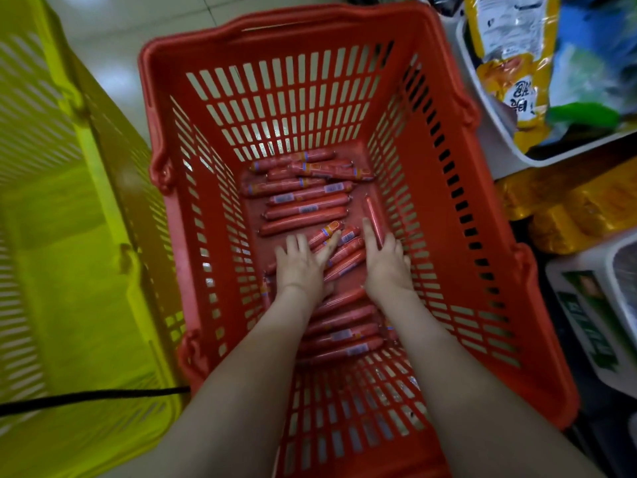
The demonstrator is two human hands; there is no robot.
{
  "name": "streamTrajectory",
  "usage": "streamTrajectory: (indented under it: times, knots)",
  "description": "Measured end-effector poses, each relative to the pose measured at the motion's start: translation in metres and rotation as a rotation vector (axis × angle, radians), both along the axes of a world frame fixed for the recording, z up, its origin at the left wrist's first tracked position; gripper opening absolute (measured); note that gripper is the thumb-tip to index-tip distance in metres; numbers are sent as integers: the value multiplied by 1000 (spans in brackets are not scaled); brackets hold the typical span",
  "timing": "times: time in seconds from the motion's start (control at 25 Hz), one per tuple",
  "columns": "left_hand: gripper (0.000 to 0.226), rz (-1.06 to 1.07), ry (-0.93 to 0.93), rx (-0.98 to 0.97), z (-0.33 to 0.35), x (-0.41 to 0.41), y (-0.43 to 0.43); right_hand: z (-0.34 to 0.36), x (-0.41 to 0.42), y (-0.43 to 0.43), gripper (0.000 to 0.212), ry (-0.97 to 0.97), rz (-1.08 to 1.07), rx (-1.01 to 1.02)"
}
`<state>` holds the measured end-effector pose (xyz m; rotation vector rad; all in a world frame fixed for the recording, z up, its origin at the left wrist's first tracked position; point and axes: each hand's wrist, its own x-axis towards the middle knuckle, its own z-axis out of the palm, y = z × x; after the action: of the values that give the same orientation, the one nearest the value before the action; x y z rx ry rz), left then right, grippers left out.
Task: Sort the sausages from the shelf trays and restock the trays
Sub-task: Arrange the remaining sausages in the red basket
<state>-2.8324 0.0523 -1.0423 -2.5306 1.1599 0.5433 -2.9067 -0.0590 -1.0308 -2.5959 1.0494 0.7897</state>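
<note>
Straight fingers (330, 243) of the left hand (299, 270) rest on sausages (306, 209); right hand (386, 270) fingers (368, 232) touch one, grip unclear.

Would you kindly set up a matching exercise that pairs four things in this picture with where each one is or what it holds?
Things
1. red slatted plastic basket
2. yellow-green slatted plastic basket
3. thin black cord
4. yellow printed snack packet

Places
A. sits in the white tray at upper right
B. holds the red wrapped sausages
C. stands left of the red basket
D. crosses the yellow-green basket at lower left

Pairs: 1-B, 2-C, 3-D, 4-A
</note>
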Motion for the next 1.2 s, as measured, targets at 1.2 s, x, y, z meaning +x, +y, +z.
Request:
streamTrajectory:
  times: [1.2]
  knots:
    - [83,-11,133,-153,3,-23,2,3,-25,3,45,-66,-602,270]
